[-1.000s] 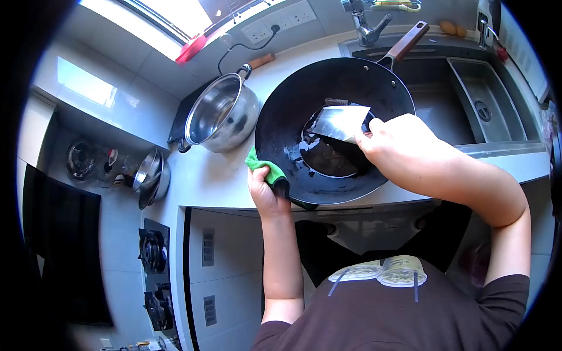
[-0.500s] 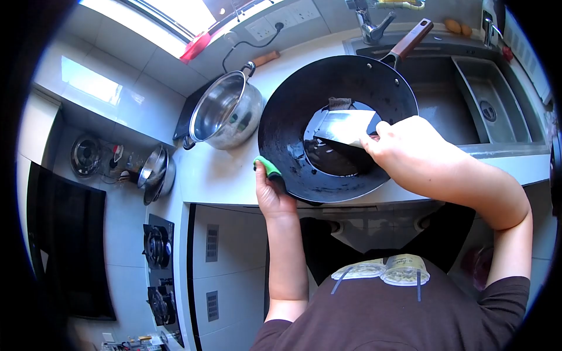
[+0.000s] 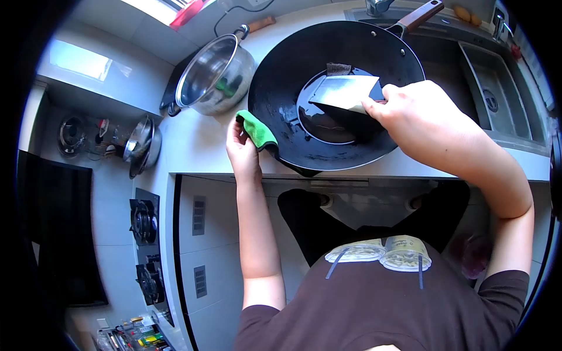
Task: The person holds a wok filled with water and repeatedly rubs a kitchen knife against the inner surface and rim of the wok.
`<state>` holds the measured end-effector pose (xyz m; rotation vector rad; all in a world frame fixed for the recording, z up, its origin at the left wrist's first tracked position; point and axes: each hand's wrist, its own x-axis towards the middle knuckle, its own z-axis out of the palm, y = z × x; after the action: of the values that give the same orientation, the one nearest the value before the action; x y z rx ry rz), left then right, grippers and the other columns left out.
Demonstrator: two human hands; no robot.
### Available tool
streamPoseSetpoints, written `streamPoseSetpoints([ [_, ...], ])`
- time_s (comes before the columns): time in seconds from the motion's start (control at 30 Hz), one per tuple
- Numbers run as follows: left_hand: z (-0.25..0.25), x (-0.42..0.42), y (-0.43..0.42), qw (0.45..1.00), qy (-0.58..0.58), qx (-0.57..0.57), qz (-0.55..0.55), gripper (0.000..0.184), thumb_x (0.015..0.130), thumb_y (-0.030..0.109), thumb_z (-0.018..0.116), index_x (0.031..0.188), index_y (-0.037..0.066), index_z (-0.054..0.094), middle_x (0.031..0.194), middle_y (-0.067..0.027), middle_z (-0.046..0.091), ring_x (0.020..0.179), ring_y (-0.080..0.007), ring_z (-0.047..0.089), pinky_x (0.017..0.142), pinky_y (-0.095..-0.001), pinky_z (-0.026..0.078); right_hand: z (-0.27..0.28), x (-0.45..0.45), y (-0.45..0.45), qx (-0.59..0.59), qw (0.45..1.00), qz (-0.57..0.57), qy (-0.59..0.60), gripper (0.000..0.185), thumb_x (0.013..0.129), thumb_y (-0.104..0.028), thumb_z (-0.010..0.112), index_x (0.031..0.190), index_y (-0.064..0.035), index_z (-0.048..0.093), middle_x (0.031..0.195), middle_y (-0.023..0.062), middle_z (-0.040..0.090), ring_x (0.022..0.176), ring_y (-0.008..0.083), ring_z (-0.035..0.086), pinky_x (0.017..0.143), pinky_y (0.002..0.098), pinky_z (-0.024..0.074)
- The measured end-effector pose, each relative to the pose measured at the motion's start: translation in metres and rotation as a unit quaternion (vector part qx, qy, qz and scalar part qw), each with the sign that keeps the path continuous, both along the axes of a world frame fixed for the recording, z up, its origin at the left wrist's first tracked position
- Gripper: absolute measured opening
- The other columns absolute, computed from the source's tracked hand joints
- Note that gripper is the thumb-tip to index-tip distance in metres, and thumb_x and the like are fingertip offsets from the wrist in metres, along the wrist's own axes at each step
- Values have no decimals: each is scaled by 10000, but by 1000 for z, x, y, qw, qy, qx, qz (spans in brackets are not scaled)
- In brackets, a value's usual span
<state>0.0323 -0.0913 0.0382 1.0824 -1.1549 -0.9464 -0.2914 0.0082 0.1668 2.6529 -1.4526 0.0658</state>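
Note:
A large black wok rests on the counter beside the sink, with dark liquid at its bottom. My right hand is closed round the handle of a wide-bladed cleaver, held over the middle of the wok. Just behind the blade lies a small dark pad inside the wok. At the wok's near left rim, my left hand grips a green cloth with a dark edge. The cloth's lower part passes by the rim, and some fingers are hidden behind it.
Left of the wok stands a steel two-handled pot. The sink is at the right, below a faucet. A wooden-handled tool lies behind the pot. Stove burners and stacked steel bowls are at the left.
My left hand has moved left, away from the wok's rim, with more of the green cloth showing. The whole view has shifted, so the wok appears higher. My right hand still holds the cleaver.

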Motion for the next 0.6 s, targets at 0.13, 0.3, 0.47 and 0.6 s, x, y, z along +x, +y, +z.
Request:
streamPoseSetpoints([
  [0.13, -10, -9, 0, 958, -219, -46, 178, 300, 916, 60, 681, 1019, 46, 400, 967, -104, 599, 859, -157, 661, 734, -293, 534, 1, 6, 2, -9, 1000, -10, 10, 392, 829, 18, 661, 1220, 3, 681, 864, 156, 672, 751, 257, 699, 657, 339, 555],
  [0.3, -39, -12, -6, 995, 90, 32, 41, 219, 1003, 120, 551, 1088, -37, 677, 991, -121, 725, 837, -186, 698, 736, -308, 563, -4, 9, -4, -45, 999, -11, 24, 337, 854, -11, 656, 1187, -40, 702, 835, 125, 654, 760, 259, 688, 676, 360, 548],
  [0.47, 3, -57, 17, 949, 302, 62, -60, 437, 1053, 411, 441, 1271, 61, 582, 1255, -98, 652, 1090, -239, 652, 943, -412, 540, 1, 17, -4, -24, 999, -25, -22, 209, 868, -21, 649, 1061, -42, 727, 870, 158, 691, 838, 321, 703, 776, 396, 566],
  [0.6, 7, -66, 16, 922, 376, 62, -65, 433, 1037, 353, 485, 1268, 8, 606, 1203, -94, 690, 1113, -221, 653, 974, -375, 530, 5, 27, -7, 2, 997, -18, -69, 191, 887, -2, 628, 1037, -6, 746, 931, 196, 731, 896, 337, 722, 851, 388, 570],
])
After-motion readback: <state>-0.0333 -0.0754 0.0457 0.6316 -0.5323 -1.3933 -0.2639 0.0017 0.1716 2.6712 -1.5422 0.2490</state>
